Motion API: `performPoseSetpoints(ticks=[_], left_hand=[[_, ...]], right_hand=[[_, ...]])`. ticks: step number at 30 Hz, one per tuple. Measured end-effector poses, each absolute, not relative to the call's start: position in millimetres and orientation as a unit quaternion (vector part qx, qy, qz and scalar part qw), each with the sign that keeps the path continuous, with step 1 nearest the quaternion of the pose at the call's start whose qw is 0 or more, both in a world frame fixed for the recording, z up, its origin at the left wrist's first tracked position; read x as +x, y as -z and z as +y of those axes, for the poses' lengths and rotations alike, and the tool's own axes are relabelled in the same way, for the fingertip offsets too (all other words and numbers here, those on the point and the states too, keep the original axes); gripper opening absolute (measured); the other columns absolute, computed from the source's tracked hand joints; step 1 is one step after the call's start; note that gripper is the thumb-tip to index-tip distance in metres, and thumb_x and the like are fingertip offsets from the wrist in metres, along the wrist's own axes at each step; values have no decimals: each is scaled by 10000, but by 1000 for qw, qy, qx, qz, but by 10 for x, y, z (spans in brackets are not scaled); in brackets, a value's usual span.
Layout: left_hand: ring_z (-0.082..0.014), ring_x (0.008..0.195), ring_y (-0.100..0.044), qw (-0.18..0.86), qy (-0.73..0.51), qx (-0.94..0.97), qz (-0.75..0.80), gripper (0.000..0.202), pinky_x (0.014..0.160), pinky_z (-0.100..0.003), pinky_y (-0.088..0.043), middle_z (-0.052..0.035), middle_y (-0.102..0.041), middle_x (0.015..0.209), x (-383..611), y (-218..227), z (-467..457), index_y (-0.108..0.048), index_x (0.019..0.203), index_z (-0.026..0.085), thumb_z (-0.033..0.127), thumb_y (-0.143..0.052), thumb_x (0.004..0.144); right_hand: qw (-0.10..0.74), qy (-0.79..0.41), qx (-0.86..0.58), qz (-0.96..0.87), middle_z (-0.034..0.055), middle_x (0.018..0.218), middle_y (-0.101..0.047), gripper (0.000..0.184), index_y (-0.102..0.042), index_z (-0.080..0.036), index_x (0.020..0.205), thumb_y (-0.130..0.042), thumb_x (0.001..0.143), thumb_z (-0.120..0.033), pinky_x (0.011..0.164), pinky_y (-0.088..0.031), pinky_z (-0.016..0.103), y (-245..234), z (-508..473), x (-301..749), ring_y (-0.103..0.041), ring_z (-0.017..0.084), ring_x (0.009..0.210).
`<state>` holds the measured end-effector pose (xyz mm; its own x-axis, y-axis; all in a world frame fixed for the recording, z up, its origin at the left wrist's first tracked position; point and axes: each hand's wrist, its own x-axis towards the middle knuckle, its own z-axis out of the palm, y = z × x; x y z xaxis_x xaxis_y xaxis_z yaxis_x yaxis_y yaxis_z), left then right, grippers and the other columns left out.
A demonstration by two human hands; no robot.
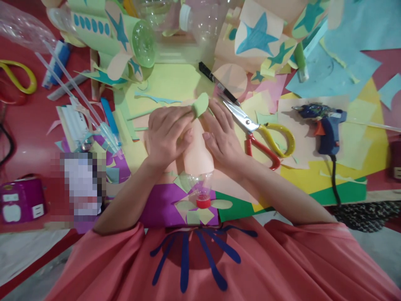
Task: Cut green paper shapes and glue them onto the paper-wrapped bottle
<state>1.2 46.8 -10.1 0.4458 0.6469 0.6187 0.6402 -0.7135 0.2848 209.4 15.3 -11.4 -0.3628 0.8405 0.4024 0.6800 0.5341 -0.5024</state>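
Note:
A clear plastic bottle [197, 165] wrapped in peach paper lies in front of me, its red cap [203, 203] pointing at my chest with pale green paper petals around the neck. My left hand [167, 133] is curled over the bottle's left side, fingers closed on it. My right hand [221, 133] rests against the right side, fingers laid flat and together on the paper. A rounded green paper piece [200, 104] stands up between my fingertips at the bottle's far end.
Scissors [263, 133] with yellow and red handles lie right of my right hand, a black marker [217, 83] behind them. A blue glue gun [324, 125] sits further right. Glue sticks [75, 96], coloured paper scraps and a decorated bottle [109, 33] crowd the table.

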Motion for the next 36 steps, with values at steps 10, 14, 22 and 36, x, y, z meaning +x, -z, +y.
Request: performPoseSetpoints(ticks=[10,14,22,36], left_hand=[[-240,1225,-689,81,-442,820,354,372,1093,-416,-461,-61,-736,1305,23,123,440,-536,1393,336,400,-542,1027],[-243,1103,-718,24,-442,819,366,282,982,-414,-476,-57,-767,1193,49,96,456,-624,1272,306,384,-551,1011],[-276,1071,-696,68,-365,822,431,324,1031,-452,-455,-52,-758,1019,-7,207,457,-643,1149,303,535,-464,1012],[-266,1234,-691,45,-376,832,405,352,1042,-475,-478,-33,-765,1281,3,138,465,-679,1246,351,480,-428,1036]], right_hand=[[295,-163,-480,-810,84,1674,-418,539,-410,-295,1573,-260,1081,-456,1299,-281,597,119,154,2103,-332,288,1589],[303,-142,-476,-813,76,1668,-419,520,-403,-307,1571,-252,1084,-405,1298,-281,575,106,146,2095,-337,266,1588],[319,-110,-466,-818,86,1647,-442,498,-471,-296,1519,-269,1063,-312,1293,-296,554,66,157,2078,-369,265,1570],[283,-136,-488,-814,11,1608,-532,547,-386,-335,1603,-269,1071,-376,1323,-288,531,41,118,2060,-403,256,1557]])
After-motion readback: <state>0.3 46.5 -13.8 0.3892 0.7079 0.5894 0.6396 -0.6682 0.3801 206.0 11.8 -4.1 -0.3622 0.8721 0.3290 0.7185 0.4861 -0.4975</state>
